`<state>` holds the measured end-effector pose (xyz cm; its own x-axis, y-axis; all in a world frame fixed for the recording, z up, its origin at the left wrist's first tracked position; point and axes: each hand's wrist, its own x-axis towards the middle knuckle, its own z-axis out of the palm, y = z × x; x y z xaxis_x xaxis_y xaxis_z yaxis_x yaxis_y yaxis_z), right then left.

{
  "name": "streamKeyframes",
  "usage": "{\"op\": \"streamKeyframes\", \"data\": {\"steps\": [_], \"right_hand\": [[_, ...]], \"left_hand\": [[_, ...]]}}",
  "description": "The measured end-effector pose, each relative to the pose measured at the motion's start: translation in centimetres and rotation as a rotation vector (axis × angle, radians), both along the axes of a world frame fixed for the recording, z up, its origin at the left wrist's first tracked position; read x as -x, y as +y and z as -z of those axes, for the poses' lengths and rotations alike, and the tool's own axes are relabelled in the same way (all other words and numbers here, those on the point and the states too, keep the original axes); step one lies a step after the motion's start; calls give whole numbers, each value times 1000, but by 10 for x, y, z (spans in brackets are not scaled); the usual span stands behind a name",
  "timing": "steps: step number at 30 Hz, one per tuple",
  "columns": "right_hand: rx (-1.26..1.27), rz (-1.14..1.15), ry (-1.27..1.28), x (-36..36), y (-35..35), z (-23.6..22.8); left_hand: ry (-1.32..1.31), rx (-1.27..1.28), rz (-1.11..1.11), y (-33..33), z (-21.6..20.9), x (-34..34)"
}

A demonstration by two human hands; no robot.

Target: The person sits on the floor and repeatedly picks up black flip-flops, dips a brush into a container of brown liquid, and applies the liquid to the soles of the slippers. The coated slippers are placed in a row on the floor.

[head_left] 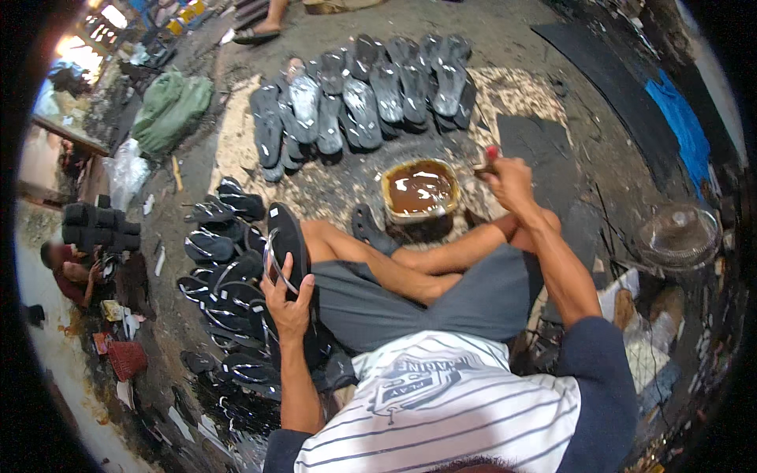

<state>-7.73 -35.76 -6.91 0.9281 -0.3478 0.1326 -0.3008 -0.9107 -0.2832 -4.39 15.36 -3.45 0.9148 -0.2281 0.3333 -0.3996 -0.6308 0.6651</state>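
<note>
My left hand [285, 309] grips a black flip-flop [285, 229] with a shiny silver strap, held upright beside my left knee. My right hand [511, 183] is closed around a small brush-like tool [492, 153] with a red end; the fingers hide much of it. Just left of that hand stands a tub [384, 189] of glossy brown liquid, its rim coated in drips. Beyond the tub, black soles [361, 114] lie in rows, several with a wet shine. More black flip-flops [229, 276] with silver straps are piled left of my left hand.
Dark sheets [536, 140] lie right of the tub, and a blue cloth [680, 130] farther right. A wire fan cage [678, 235] is at the right. A green sack [169, 110] sits far left. Another person [72, 272] sits at the left; someone's foot [256, 36] shows at the top.
</note>
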Motion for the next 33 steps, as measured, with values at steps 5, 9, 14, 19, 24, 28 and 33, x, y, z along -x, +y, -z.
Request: {"op": "streamKeyframes", "data": {"steps": [5,9,14,19,24,28,33], "right_hand": [[-1269,170,-663,-36,66,-79],[-1181,-43,-528,-76,159,-119],[-788,-496,-901,-26,224,-106],[-926,-445,-816,-29,195,-136],[-1123,-75,-513,-67,145,-143],[-966,-93,-732,-32,175,-112],[-1046,-379,-840,-54,157,-162]], "left_hand": [[678,1253,234,-64,-39,-23],[936,1506,304,-131,-41,-12],[1055,1653,366,-146,-51,-15],[1001,1523,510,-147,-41,1],[957,1629,428,-124,-38,9],[1006,1619,545,-132,-30,6],[983,1681,403,-135,-39,11]]}}
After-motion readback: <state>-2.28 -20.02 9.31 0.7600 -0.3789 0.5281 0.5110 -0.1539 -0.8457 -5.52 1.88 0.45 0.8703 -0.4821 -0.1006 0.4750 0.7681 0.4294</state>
